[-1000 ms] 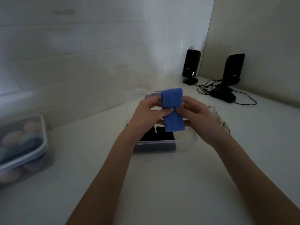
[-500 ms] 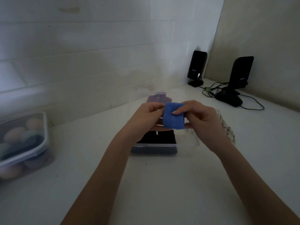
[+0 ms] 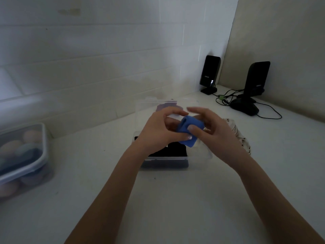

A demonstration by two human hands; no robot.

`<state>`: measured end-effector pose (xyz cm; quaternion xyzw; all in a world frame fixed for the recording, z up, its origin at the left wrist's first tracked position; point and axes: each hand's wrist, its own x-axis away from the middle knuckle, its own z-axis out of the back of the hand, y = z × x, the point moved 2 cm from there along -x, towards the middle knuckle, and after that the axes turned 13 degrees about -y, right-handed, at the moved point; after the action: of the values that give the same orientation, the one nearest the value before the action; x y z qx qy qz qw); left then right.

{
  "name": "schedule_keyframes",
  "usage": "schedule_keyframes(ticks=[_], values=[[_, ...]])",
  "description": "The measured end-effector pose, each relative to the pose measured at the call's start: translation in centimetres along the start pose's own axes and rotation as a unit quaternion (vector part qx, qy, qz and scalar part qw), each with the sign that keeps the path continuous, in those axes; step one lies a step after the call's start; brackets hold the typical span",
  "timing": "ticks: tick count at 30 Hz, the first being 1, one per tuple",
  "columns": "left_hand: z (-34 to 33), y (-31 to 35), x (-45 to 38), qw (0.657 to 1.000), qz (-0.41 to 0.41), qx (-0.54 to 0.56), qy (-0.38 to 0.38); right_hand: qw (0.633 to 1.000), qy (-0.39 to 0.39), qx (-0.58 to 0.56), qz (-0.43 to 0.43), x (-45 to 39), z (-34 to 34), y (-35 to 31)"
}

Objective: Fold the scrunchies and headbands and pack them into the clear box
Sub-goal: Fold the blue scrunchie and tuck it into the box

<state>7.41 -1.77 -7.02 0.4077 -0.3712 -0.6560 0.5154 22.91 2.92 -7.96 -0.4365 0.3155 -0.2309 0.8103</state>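
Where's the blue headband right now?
Head view, centre: the blue headband is folded between the left hand and right hand, above the clear box.

Beyond the right hand [image 3: 216, 132], far back on the counter [image 3: 175, 199], two black speakers each carry small pale lettering: the left speaker [image 3: 209, 73] near its lower front, the right speaker [image 3: 257, 78] likewise. Both are too blurred to read.
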Motion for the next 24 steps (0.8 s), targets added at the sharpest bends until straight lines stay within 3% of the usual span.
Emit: schedule_keyframes(ticks=[3, 10, 14, 16, 19, 24], values=[[-0.5, 0.0, 0.0, 1.000, 0.010, -0.023, -0.010, 0.998, 0.030, 0.043, 0.015, 0.0, 0.1, 0.0], [-0.8, 0.3, 0.1, 0.996, -0.015, -0.093, 0.007, 0.998, 0.034, -0.036, 0.035, 0.3, 0.4, -0.4], [-0.3, 0.8, 0.5, 0.991, -0.051, -0.120, 0.024, 0.968, 0.033, -0.240, -0.070, 0.1, 0.4, -0.2], [-0.4, 0.7, 0.4, 0.986, -0.061, -0.154, 0.023, 0.954, 0.054, -0.268, -0.126, 0.0, 0.9, -0.1], [-0.6, 0.5, 0.1, 0.976, -0.085, -0.197, 0.036, 0.966, -0.004, -0.210, -0.154, 0.1, 0.8, 0.1], [-1.0, 0.2, -0.2, 0.947, -0.159, -0.271, 0.068, 0.948, -0.094, -0.241, -0.183, 0.4, 1.0, -0.3]])
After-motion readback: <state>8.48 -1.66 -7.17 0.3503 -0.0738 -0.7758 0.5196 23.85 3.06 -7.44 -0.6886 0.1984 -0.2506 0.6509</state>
